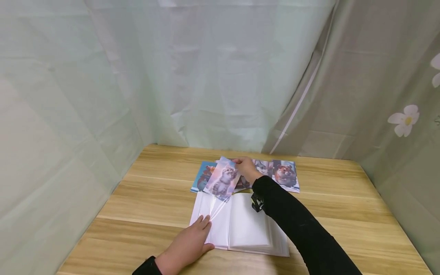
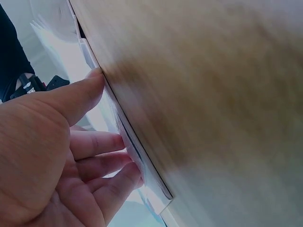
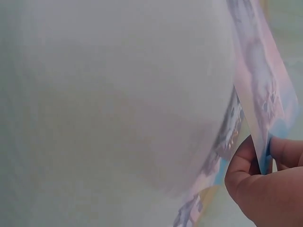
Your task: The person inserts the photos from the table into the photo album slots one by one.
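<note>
An album (image 1: pixel 250 225) with clear sleeves lies spread on the table. My right hand (image 1: pixel 246 168) pinches a kitten picture card (image 1: pixel 223 178) by its upper right corner, and the card slants over the top of the left page. In the right wrist view, thumb and fingers (image 3: pixel 239 163) grip the corner of this card (image 3: pixel 265 71). The card's lower end meets the clear plastic at the page top; how far in it sits I cannot tell. My left hand (image 1: pixel 192 238) rests at the left page's outer edge, its fingers (image 2: pixel 97 144) touching the album's edge.
Behind the album lie more picture cards: one with a blue border (image 1: pixel 199 181) at left, a grey animal card (image 1: pixel 262 167), and a brown animal card (image 1: pixel 286 175) at right. Curtains (image 1: pixel 220 95) hang around the wooden table (image 1: pixel 144 191).
</note>
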{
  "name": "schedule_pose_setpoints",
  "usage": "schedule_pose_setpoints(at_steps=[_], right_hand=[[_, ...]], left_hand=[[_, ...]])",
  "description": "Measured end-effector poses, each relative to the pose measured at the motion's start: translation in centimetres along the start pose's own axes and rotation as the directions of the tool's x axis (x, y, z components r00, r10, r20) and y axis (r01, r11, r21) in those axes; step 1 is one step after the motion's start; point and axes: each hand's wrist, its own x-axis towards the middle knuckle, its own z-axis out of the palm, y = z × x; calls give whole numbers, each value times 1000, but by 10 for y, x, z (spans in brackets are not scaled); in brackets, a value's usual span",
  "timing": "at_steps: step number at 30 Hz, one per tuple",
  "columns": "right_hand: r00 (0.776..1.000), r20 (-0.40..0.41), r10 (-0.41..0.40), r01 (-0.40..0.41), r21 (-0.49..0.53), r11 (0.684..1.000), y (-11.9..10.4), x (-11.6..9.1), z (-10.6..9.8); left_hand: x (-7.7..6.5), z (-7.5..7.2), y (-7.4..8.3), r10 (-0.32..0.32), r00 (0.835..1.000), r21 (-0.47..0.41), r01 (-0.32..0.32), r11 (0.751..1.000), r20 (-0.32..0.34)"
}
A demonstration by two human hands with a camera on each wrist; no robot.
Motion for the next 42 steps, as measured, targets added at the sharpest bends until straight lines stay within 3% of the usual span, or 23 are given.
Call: schedule_pose_setpoints(at_steps=[6, 18, 25, 42], right_hand=[[999, 2, -45, 45, -65, 997, -7, 2, -6], [983, 160, -89, 111, -138, 984, -19, -3, -6], [975, 186, -119, 158, -209, 965, -19, 1, 1], [950, 293, -107, 177, -224, 958, -14, -10, 15]], left_hand=[[1, -1, 0, -1, 1000, 0, 1, 1000, 2], [-1, 1, 2, 17, 1000, 38, -17, 999, 0], [-2, 0, 2, 4, 1000, 27, -4, 1000, 3], [-3, 3, 2, 2, 1000, 29, -2, 1000, -5]])
